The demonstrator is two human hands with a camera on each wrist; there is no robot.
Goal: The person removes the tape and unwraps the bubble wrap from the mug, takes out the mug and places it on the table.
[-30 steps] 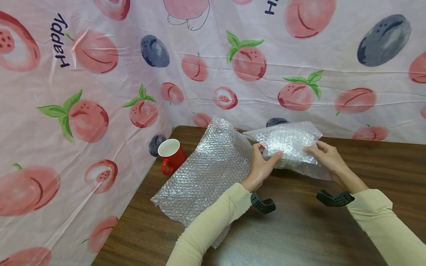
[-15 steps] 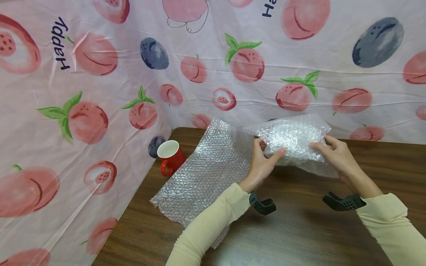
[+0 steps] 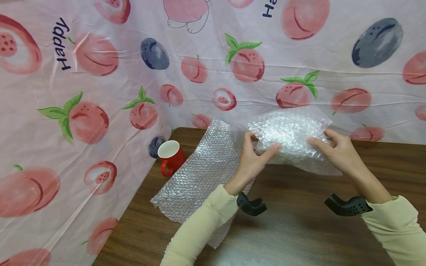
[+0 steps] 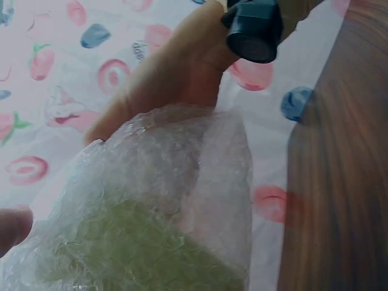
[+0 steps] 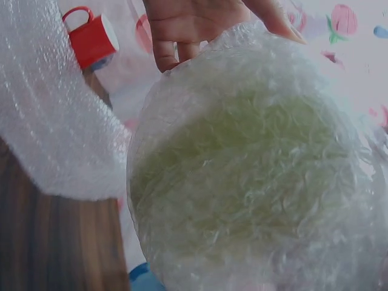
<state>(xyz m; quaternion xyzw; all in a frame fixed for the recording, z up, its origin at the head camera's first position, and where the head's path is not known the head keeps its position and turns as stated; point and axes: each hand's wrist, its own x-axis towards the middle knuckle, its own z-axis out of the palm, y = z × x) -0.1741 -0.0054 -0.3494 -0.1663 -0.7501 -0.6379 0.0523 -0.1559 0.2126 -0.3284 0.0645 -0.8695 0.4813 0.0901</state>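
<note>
Both hands hold a bundle of bubble wrap (image 3: 289, 135) raised over the far part of the table. My left hand (image 3: 251, 160) grips its left side, thumb on the near face and fingers behind. On the right side, my right hand (image 3: 341, 151) pinches it in the same way. A dull green shape (image 5: 242, 163) shows blurred through the plastic in the right wrist view; its kind is hidden by the wrap. Left of the bundle, a larger bubble wrap sheet (image 3: 203, 177) spreads over the table, its far end standing up.
A red mug (image 3: 173, 159), white inside, stands at the table's left edge beside the sheet. Fruit-printed cloth (image 3: 206, 81) hangs behind and to the left of the brown wooden table (image 3: 293, 214).
The bundle has been lifted a little and tilted so more of its bulging face shows. My right hand has moved right, then my left hand slightly left and up. Mug and sheet stay put.
</note>
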